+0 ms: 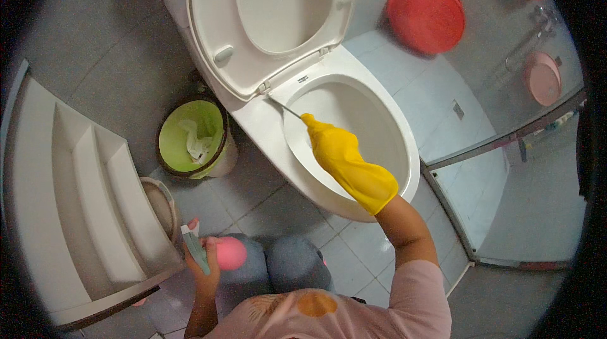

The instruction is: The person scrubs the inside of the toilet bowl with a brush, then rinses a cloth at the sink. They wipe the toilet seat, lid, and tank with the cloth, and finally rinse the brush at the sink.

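In a long yellow rubber glove, my right hand (336,148) reaches over the white toilet bowl (408,149). Its fingers are closed around a thin, stick-like tool (284,107), whose far end meets the rim just below the seat hinge; what kind of tool it is I cannot make out. The seat and lid (212,29) stand raised against the back. Low on the left, my bare left hand (210,268) grips a pink spray bottle (231,253) with a grey-green trigger head, close to my knees.
A bin (222,160) with a green liner and some white tissue stands left of the toilet. Beige shelves (95,212) rise at the left, with a round container (161,206) beside them. A red basin (425,15) leans behind the shower glass (499,42) at right.
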### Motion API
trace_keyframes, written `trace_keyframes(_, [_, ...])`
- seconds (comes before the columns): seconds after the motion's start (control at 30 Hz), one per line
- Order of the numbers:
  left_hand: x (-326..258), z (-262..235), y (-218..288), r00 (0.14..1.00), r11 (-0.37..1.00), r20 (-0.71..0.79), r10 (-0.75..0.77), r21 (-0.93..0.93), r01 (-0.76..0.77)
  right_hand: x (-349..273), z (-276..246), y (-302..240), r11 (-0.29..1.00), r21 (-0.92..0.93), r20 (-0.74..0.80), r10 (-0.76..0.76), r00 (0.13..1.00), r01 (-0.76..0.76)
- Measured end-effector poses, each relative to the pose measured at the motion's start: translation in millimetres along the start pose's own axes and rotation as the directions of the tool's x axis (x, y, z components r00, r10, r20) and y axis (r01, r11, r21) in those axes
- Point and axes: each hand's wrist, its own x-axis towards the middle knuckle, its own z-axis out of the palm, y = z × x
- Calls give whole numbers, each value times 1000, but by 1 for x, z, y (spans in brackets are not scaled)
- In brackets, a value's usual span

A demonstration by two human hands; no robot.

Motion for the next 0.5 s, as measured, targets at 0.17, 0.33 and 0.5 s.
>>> trace_keyframes(0.17, [1, -11, -43, 996, 982, 15, 84, 167, -85, 9, 2, -2, 998, -25, -61, -62, 996, 61])
trace_keyframes(0.33, [1, -9, -42, 999, 994, -35, 30, 107, -26, 9, 4, -23, 995, -35, -18, -99, 995, 98])
trace_keyframes(0.5, [7, -11, -28, 996, 993, 72, 49, 107, -57, 34, 15, -18, 999, 7, 37, -47, 998, 47])
